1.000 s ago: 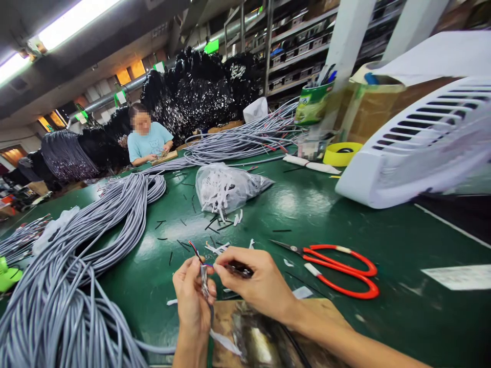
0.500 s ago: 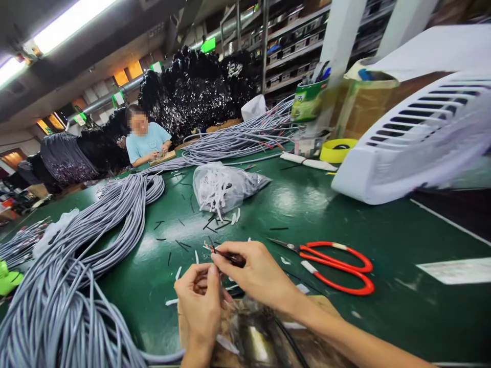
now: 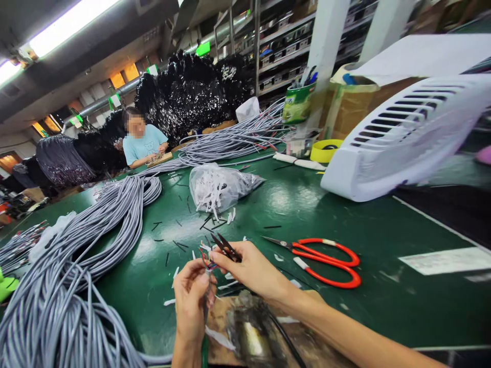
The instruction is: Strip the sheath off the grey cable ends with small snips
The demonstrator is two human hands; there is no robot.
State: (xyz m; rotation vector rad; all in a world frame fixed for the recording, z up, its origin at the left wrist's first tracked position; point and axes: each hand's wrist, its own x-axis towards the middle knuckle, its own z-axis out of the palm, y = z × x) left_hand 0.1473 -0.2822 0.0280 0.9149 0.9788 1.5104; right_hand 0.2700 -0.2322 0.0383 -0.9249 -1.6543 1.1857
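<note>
My left hand (image 3: 192, 301) is closed round the end of a grey cable (image 3: 207, 286), holding it upright; thin red and blue wires (image 3: 206, 257) fan out of its tip. My right hand (image 3: 251, 268) pinches several short black tube pieces (image 3: 226, 247) right beside those wires. Both hands hover over a brown board (image 3: 264, 332) at the near edge of the green table (image 3: 345, 214).
Red-handled scissors (image 3: 326, 258) lie right of my hands. A big heap of grey cables (image 3: 76, 266) fills the left side. A plastic bag of white scraps (image 3: 218, 186), a white fan housing (image 3: 402, 138) and a yellow tape roll (image 3: 326, 150) stand farther back. A seated person (image 3: 143, 140) works opposite.
The left hand has turned the cable end upright again, so the coloured wires show. The right hand's black pieces now stick up beside them. The view has shifted slightly right.
</note>
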